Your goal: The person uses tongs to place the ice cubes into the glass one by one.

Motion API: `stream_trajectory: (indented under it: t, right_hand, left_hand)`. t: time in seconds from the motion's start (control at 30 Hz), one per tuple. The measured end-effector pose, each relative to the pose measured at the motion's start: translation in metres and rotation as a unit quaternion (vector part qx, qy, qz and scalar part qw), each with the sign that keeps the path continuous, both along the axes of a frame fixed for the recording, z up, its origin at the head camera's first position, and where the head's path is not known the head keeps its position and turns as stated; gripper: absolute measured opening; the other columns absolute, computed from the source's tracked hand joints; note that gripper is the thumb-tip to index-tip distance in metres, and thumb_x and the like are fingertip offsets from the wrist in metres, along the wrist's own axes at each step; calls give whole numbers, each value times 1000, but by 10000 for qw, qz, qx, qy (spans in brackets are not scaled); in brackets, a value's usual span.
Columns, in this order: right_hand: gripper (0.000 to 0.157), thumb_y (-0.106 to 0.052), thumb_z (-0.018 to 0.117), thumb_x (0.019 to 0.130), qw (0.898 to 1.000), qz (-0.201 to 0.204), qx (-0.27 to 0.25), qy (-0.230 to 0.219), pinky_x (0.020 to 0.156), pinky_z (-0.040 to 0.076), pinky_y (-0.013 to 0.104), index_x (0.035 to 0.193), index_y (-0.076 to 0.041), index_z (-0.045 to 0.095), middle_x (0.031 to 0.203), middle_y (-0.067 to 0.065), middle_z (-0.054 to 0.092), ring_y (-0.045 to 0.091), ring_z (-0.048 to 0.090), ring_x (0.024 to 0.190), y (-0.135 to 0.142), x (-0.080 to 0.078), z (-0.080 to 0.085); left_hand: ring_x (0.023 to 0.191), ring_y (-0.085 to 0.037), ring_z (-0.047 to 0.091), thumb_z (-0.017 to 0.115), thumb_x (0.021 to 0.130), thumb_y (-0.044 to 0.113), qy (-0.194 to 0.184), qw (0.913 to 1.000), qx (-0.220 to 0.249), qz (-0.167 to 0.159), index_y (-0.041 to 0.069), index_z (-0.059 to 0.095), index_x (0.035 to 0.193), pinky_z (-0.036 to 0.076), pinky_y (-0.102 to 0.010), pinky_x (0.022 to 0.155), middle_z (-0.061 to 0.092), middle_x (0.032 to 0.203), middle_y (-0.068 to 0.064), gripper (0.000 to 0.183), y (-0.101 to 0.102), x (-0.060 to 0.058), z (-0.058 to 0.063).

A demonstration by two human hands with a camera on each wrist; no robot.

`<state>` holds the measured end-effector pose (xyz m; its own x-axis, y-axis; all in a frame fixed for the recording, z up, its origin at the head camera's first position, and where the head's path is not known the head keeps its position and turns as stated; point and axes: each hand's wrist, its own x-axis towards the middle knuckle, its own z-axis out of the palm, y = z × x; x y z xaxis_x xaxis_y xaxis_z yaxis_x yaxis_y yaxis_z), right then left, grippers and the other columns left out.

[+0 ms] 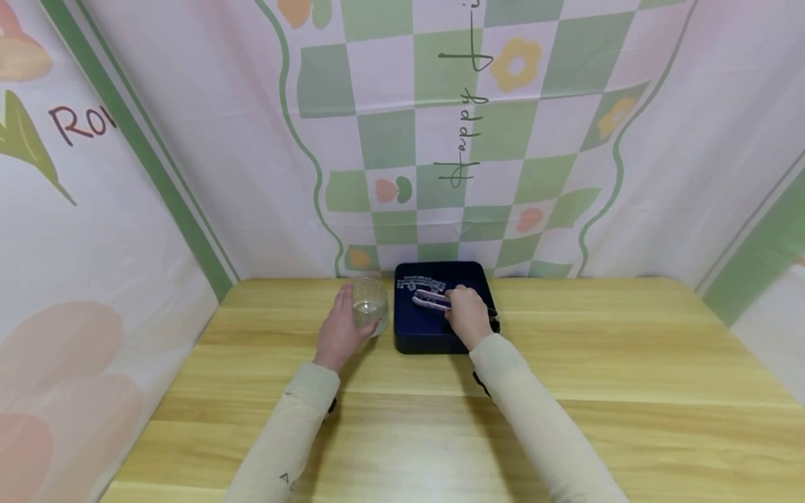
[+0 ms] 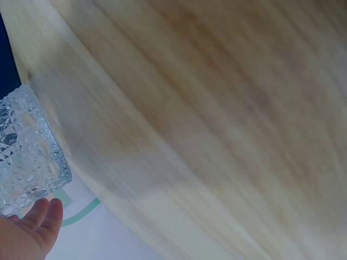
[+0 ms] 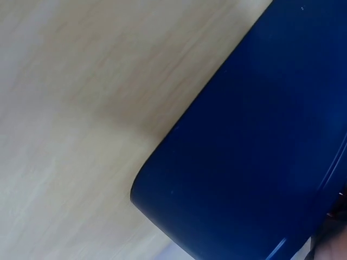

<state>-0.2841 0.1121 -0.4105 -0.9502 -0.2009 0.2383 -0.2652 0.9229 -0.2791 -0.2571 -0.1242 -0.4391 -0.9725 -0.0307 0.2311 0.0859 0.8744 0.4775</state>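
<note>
My left hand (image 1: 338,332) holds a clear cut-glass cup (image 1: 371,307) from its left side, thumb across the front. In the left wrist view the faceted wall of the glass (image 2: 32,146) shows beside the fingertips (image 2: 51,216). Over a dark navy square box (image 1: 421,342) my right hand (image 1: 468,316) pinches a slim, pale pink, two-armed thing (image 1: 430,299) like tweezers, its arms pointing left. The fingers hide its other end. In the right wrist view the smooth blue box (image 3: 244,141) fills the right part, and only a sliver of the hand shows.
Both things stand near the back edge of a wooden table (image 1: 402,433). White lettering (image 1: 421,284) marks the box top. A small dark, shiny piece (image 1: 495,321) shows at the box's right edge. Behind the table hangs a green checkered curtain (image 1: 440,140).
</note>
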Motion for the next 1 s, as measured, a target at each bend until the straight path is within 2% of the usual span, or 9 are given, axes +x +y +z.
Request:
stream_trajectory:
  t: [0.43, 0.8, 1.0]
  right_hand:
    - [28, -3, 72, 80, 9999, 15, -65, 137, 78, 58, 45, 108, 2, 70, 97, 19, 67, 35, 63, 91, 3, 2, 2]
    - [23, -3, 73, 78, 9990, 27, -154, 421, 74, 57, 45, 100, 1, 72, 88, 17, 65, 35, 63, 84, 9, 0, 3]
    - [28, -4, 71, 81, 9984, 50, -396, 406, 77, 58, 45, 108, 2, 70, 95, 18, 67, 35, 64, 89, 12, 0, 8]
  left_hand:
    - [111, -38, 61, 72, 82, 40, -5, 10000, -12, -23, 3, 21, 150, 58, -49, 88, 38, 149, -19, 93, 1, 3, 2]
    - [115, -38, 59, 72, 82, 39, 89, 9999, 0, -64, 2, 22, 149, 56, -50, 91, 39, 148, -19, 91, 1, 2, 2]
    - [116, -39, 58, 72, 81, 37, 77, 9999, -33, -62, 1, 22, 149, 55, -51, 92, 38, 148, -19, 92, 0, 3, 3]
